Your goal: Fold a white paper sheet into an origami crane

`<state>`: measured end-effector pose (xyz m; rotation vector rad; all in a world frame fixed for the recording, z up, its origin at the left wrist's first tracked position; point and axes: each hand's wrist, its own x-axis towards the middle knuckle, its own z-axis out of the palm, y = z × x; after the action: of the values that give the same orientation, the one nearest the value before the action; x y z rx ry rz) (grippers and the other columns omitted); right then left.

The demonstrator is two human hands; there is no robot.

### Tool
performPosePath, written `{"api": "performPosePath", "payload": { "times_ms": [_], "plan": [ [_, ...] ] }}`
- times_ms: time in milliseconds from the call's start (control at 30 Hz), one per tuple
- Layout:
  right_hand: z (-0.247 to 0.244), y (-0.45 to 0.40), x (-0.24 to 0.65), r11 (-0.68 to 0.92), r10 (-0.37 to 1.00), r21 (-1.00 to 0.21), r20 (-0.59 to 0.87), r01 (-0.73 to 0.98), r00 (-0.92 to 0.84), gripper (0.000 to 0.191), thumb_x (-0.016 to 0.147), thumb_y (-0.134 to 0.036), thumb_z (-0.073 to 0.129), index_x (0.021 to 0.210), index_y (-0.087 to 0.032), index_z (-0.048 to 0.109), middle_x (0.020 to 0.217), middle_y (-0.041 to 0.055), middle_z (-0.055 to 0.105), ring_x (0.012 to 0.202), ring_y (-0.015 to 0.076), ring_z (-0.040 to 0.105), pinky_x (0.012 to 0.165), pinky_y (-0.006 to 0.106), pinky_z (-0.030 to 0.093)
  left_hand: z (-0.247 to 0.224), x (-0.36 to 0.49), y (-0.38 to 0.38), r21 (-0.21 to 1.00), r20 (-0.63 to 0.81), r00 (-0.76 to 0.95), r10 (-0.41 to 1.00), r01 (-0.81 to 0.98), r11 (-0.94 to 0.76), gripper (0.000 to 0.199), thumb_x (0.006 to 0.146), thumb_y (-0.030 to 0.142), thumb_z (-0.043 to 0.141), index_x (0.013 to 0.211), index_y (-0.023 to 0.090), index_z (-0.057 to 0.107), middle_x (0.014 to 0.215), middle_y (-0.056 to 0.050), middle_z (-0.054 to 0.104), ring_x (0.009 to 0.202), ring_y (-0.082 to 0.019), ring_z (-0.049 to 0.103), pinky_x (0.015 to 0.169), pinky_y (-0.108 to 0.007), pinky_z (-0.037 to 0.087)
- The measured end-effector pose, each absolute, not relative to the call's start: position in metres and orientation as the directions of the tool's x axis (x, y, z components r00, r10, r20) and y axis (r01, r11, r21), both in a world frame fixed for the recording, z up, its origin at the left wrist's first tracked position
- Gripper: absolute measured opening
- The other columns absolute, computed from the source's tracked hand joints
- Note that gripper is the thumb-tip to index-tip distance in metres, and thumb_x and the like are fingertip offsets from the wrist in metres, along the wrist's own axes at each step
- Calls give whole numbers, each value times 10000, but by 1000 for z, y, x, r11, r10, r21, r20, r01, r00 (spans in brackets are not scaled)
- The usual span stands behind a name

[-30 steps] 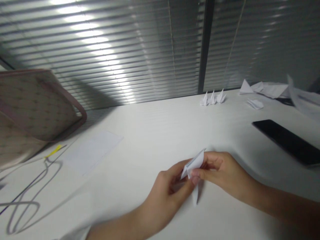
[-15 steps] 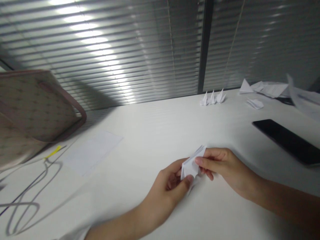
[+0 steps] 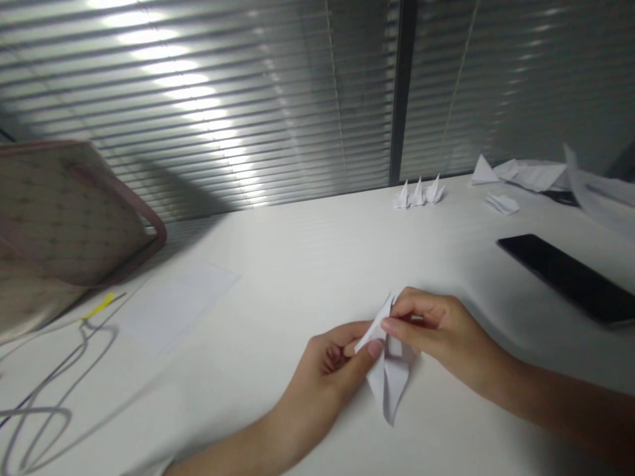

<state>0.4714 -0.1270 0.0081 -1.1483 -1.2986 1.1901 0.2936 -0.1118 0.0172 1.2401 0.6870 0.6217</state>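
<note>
A small folded piece of white paper [image 3: 391, 380] is held just above the white table, its pointed flap hanging down toward me. My left hand [image 3: 330, 370] pinches its left edge between thumb and fingers. On the opposite side, my right hand [image 3: 436, 324] is closed on the upper right edge, thumb in front, with some fingertips hidden behind the paper. Beyond both hands, three small folded paper cranes [image 3: 419, 194] stand in a row near the back edge.
A black phone [image 3: 570, 274] lies to the right. Behind it are a folded paper piece [image 3: 503, 203] and loose papers [image 3: 533, 173]. On the left are a flat paper sheet [image 3: 181, 307], grey cables [image 3: 64, 410] and a patterned bag [image 3: 64, 231]. Blinds [image 3: 278, 99] line the back.
The folded paper has turned and partly opened; its long pointed flap now hangs toward me. My right hand has shifted slightly left, and the view has moved a little.
</note>
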Motion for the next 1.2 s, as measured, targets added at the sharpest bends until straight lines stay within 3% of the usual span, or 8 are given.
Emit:
{"api": "performPosePath", "payload": {
  "times_ms": [167, 367, 467, 733, 900, 967, 1067, 1200],
  "plan": [
    [14, -127, 473, 46, 998, -997, 45, 55, -34, 198, 768, -345, 669, 660, -193, 603, 611, -37, 493, 559, 100, 449, 531, 239, 384, 16, 295, -114, 953, -171, 641, 748, -84, 290, 230, 872, 257, 634, 1089, 200, 688, 782, 9, 703, 712, -88, 585, 685, -181, 411],
    [15, -132, 470, 172, 981, -983, 164, 62, -107, 158, 796, -236, 634, 664, -199, 557, 710, -17, 514, 675, 118, 511, 623, 244, 426, 16, 297, -121, 919, -216, 659, 721, -113, 378, 284, 816, 246, 701, 1096, 199, 682, 803, -10, 700, 747, -116, 594, 726, -224, 421],
    [16, -136, 468, 217, 966, -972, 200, 89, -162, 135, 794, -191, 638, 673, -198, 576, 736, -17, 510, 667, 108, 497, 610, 234, 420, 17, 297, -125, 928, -217, 648, 730, -95, 361, 217, 858, 297, 651, 1034, 186, 713, 745, 2, 671, 725, -102, 555, 724, -214, 402],
    [15, -138, 467, 31, 985, -999, 33, -14, -168, 142, 762, -183, 667, 771, -209, 527, 751, -39, 538, 668, 98, 508, 611, 222, 418, 24, 298, -125, 960, -215, 635, 742, -3, 281, 233, 869, 355, 613, 909, 171, 751, 599, 34, 503, 587, -76, 362, 563, -187, 313],
    [14, -136, 470, 45, 994, -998, 41, 42, -102, 73, 793, -246, 637, 770, -207, 580, 735, -19, 582, 696, 121, 539, 628, 240, 433, 21, 299, -126, 970, -234, 586, 776, 81, 231, 291, 834, 392, 631, 751, 127, 718, 537, 44, 409, 520, -65, 267, 469, -188, 228],
    [16, -135, 472, 60, 995, -994, 52, 90, -83, 65, 790, -254, 634, 755, -204, 613, 719, -11, 591, 660, 120, 523, 579, 237, 415, 19, 297, -128, 981, -193, 564, 803, 122, 149, 292, 849, 388, 605, 759, 132, 713, 561, 27, 468, 523, -75, 326, 466, -190, 267],
    [19, -135, 472, 63, 995, -991, 53, 120, -87, 97, 783, -273, 634, 721, -199, 647, 654, -15, 565, 560, 101, 463, 497, 230, 372, 17, 293, -131, 966, -50, 524, 850, 241, -92, 248, 888, 341, 551, 957, 175, 723, 684, 1, 602, 577, -109, 468, 509, -197, 380],
    [21, -138, 470, 37, 995, -999, 33, 37, -94, 94, 754, -282, 665, 707, -203, 645, 600, -37, 523, 480, 74, 414, 440, 209, 352, 14, 285, -133, 762, 292, 496, 817, 396, -513, 376, 896, 213, 541, 1271, 194, 568, 635, 31, 614, 486, -87, 506, 480, -175, 426]
  ]
}}
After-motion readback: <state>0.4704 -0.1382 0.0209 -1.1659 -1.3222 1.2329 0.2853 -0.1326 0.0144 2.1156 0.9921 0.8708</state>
